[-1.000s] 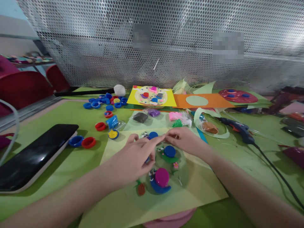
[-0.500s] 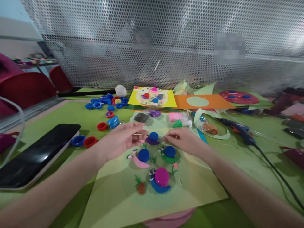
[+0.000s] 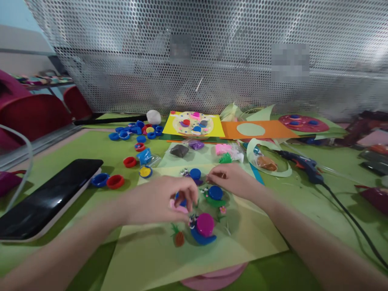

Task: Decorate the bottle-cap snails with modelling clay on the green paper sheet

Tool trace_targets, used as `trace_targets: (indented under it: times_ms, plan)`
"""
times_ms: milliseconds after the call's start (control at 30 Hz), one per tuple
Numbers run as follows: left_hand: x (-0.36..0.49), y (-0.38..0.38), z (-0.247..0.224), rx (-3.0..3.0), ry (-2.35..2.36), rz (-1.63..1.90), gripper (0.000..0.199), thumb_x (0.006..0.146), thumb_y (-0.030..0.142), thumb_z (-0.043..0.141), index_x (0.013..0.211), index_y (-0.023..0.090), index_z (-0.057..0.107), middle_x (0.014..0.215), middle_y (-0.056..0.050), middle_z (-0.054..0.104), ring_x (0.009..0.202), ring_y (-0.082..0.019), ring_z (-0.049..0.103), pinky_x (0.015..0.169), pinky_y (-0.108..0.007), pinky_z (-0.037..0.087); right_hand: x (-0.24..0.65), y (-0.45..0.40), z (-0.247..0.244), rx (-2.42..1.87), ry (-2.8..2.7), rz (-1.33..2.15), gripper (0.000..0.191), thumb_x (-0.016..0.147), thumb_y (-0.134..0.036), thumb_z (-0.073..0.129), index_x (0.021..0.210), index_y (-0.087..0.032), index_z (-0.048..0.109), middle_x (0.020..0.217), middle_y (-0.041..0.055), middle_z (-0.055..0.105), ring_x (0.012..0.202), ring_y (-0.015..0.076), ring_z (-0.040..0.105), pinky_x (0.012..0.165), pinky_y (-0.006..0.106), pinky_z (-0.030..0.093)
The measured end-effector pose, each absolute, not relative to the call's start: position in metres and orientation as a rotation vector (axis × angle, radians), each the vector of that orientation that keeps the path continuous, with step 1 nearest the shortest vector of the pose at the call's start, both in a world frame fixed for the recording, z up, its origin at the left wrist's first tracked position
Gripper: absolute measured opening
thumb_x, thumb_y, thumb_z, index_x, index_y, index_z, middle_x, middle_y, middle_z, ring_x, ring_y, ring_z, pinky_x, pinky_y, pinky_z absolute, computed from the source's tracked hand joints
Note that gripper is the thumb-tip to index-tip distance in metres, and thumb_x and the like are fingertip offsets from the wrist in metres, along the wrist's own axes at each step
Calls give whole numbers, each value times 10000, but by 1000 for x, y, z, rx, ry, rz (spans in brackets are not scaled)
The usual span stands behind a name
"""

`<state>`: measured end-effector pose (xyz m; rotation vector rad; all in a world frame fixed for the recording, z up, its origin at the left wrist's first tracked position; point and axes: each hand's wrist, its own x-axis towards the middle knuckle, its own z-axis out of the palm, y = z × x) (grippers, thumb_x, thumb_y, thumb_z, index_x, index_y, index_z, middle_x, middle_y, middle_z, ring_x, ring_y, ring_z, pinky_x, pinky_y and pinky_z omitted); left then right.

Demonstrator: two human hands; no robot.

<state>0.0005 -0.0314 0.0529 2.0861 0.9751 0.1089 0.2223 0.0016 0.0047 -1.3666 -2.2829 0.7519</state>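
A pale yellow sheet (image 3: pixel 145 250) carries several clay snails with bottle-cap shells. My left hand (image 3: pixel 165 198) hovers over the pink snail (image 3: pixel 179 207), fingers curled and apart, partly hiding it; nothing shows in its grasp. My right hand (image 3: pixel 232 180) rests at the sheet's upper right with fingers pinched beside the purple snail (image 3: pixel 195 174); what they hold, if anything, is too small to name. Below it lies the green snail (image 3: pixel 216 195). Nearer me are the blue snail with a magenta cap (image 3: pixel 205 227) and a clay pineapple (image 3: pixel 179 238).
A phone (image 3: pixel 51 196) lies at left near blue and red caps (image 3: pixel 115 182). Bagged clay (image 3: pixel 179 150) and a yellow card (image 3: pixel 220 126) are behind the sheet. At right are a glue gun (image 3: pixel 306 165) with its cord and a paper ring (image 3: pixel 285 169).
My left hand has moved down toward me, from beside the purple snail to over the pink one. The purple snail's head and a yellow-filled cap now show. My right hand has barely moved.
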Motion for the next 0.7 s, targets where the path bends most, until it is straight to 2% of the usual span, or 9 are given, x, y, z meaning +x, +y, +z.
trace_targets:
  times_ms: [67, 167, 700]
  plan:
    - [8, -39, 54, 2161, 899, -11, 153, 739, 174, 588, 870, 250, 570, 836, 50, 642, 745, -130, 558, 622, -214, 376, 222, 2, 3, -1351, -2274, 770, 222, 832, -236, 490, 756, -165, 686, 748, 32, 692, 653, 123, 599, 582, 218, 408]
    - [12, -43, 54, 2237, 909, -71, 227, 736, 100, 523, 896, 254, 570, 852, 46, 634, 761, -132, 562, 614, -213, 353, 223, 3, 3, -1350, -2271, 770, 224, 835, -244, 489, 757, -166, 684, 757, 34, 696, 664, 128, 609, 588, 221, 416]
    - [9, -39, 40, 2334, 887, -42, 349, 791, 135, 500, 1107, 281, 528, 877, 30, 627, 768, -151, 569, 629, -227, 346, 223, 2, 7, -1366, -2288, 760, 217, 833, -228, 488, 754, -161, 680, 757, 33, 694, 661, 125, 604, 583, 217, 404]
